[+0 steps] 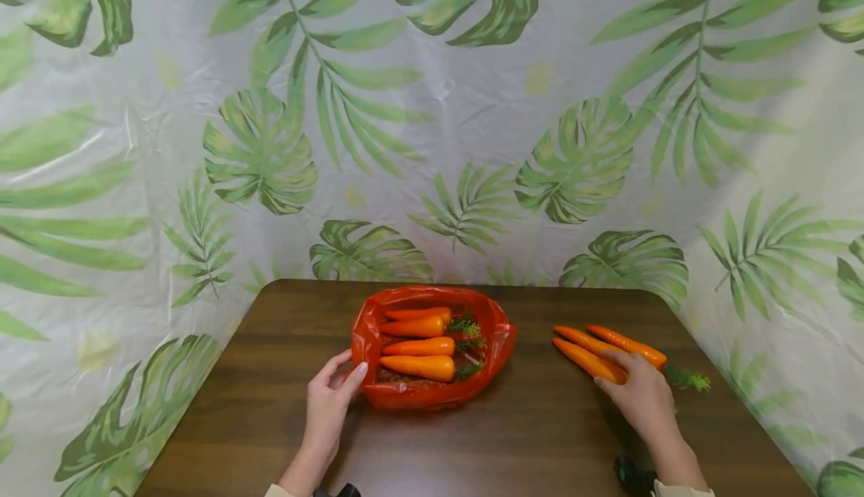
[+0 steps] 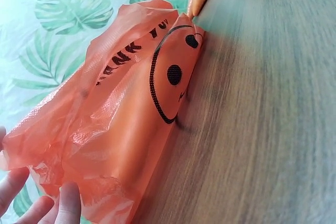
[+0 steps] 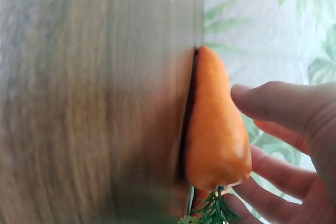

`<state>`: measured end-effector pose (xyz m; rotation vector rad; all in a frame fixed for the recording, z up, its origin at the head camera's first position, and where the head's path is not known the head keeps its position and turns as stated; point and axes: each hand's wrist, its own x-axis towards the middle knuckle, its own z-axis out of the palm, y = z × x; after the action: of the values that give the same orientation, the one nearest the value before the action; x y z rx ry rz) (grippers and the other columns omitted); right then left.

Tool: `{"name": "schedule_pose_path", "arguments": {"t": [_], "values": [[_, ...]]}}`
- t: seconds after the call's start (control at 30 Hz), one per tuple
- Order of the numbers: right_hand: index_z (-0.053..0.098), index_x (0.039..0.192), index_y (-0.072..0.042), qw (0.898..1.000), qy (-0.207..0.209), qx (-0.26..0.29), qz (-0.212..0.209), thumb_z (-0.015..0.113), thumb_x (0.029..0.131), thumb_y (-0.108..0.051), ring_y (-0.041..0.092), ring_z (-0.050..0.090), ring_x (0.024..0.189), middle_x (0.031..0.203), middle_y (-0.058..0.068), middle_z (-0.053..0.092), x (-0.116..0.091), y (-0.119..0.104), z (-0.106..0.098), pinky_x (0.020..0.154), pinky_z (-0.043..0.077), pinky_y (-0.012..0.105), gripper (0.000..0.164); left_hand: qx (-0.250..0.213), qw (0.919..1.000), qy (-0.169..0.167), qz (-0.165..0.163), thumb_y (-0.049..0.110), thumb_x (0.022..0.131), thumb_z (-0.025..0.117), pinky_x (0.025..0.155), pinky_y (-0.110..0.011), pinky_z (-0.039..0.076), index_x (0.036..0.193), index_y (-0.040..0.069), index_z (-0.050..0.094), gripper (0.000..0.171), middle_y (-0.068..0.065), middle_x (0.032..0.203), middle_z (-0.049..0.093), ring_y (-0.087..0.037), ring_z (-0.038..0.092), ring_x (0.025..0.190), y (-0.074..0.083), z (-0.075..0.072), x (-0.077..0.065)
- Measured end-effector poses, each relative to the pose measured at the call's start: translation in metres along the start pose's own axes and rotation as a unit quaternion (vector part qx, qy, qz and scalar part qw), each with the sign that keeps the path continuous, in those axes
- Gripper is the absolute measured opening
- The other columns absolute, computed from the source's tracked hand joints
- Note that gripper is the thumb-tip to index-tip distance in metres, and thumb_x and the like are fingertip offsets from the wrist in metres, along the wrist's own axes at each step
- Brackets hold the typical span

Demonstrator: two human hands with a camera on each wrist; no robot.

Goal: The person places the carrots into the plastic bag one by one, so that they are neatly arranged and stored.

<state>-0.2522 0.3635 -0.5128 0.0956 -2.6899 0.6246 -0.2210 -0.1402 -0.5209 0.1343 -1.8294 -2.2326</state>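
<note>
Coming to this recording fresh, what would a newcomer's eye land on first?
First, the translucent red plastic bag, open near the middle of the dark brown wooden table, with four tapered orange carrots showing inside and the left hand holding its rim. Then three loose orange carrots on the table's right, the right hand at them. Behind hangs a pale, green-leaf-printed sheet.

The left hand (image 1: pixel 329 398) is in a pinch, lower left of centre in the head view. The right hand (image 1: pixel 643 392), lower right, curves inward.
</note>
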Motion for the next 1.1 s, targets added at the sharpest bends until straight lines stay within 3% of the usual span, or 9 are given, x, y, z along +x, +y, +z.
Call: {"name": "schedule_pose_path", "arguments": {"t": [0.13,0.4,1.1], "values": [[0.069,0.126,-0.010,1.000,-0.018,-0.001,0.004,0.084,0.081,-0.019,0.049,0.061,0.100,0.117,0.019,0.069,-0.001,0.006,0.001,0.071,0.049,0.062,0.048,-0.009,0.9999,-0.001,-0.006,0.013,0.090,0.077,0.076,-0.027,0.059,0.132,-0.002,0.061,0.047,-0.025,0.126,0.061,-0.020,0.068,0.095,0.000,0.000,-0.001],[0.074,0.115,-0.008,1.000,-0.017,-0.022,0.015,0.090,0.072,-0.024,0.043,0.063,0.089,0.103,0.022,0.066,-0.008,0.017,0.005,0.067,0.049,0.059,0.049,-0.009,1.0000,-0.003,0.001,0.014,0.090,0.078,0.075,-0.029,0.059,0.129,-0.001,0.063,0.045,-0.026,0.124,0.061,-0.020,0.069,0.092,-0.004,0.000,0.000],[0.073,0.118,-0.006,0.999,-0.015,-0.022,0.024,0.090,0.074,-0.029,0.047,0.063,0.092,0.112,0.027,0.067,-0.006,0.009,-0.004,0.067,0.048,0.059,0.053,-0.011,0.9999,0.002,0.006,0.015,0.089,0.079,0.075,-0.030,0.060,0.127,0.001,0.065,0.043,-0.027,0.119,0.064,-0.021,0.069,0.090,-0.003,-0.001,0.002]]}}
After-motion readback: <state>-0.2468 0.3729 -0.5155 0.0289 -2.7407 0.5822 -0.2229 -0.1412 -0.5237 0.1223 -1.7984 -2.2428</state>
